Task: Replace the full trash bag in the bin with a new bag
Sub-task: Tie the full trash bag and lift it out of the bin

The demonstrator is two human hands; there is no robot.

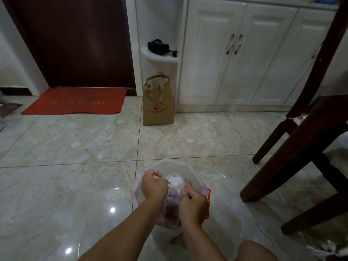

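Red doormat lies at the dark door, far left. Tan tote bag stands upright against the white cabinet, beyond the bin. Translucent white bin sits on the marble tile floor, bottom centre. Left hand is closed, pinching the clear trash bag plastic over the bin's left side. Right hand is fisted on gathered bag plastic at the near rim. Bag sits inside the bin, full. Dark wooden chair at right.
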